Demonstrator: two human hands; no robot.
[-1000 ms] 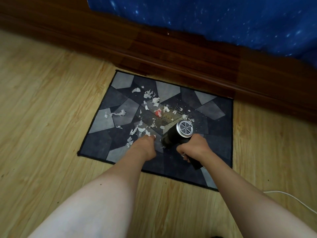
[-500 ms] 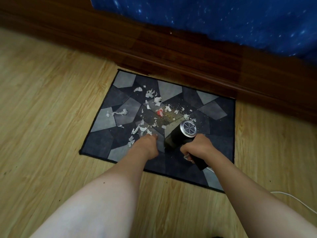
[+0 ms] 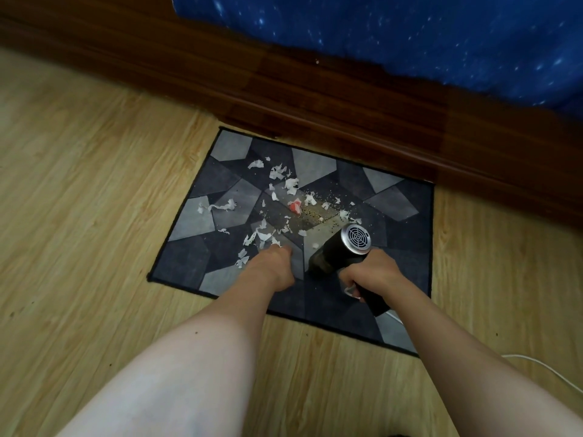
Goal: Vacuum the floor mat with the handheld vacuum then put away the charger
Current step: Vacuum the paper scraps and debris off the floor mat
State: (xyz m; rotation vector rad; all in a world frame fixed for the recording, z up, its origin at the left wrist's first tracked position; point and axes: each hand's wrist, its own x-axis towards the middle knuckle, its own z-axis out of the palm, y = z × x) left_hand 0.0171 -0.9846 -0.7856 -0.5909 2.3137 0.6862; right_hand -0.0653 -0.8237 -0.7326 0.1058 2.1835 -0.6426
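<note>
Mat (image 3: 184, 263) centre frame, on wood floor (image 3: 79, 200). White paper scraps (image 3: 277, 175), crumbs and a red bit (image 3: 295, 206) across its middle. Right hand (image 3: 373, 272) grips vacuum (image 3: 331, 252) handle, nozzle down on mat, centre-right. Left hand (image 3: 273, 268) knuckles-down on mat beside the nozzle; fingers tucked under, state can't be told. White cable (image 3: 536, 362) lower right.

paper scraps (image 3: 291, 185) lie on the mat (image 3: 186, 263), vacuum (image 3: 334, 251) right of them, board (image 3: 315, 99) behind.
</note>
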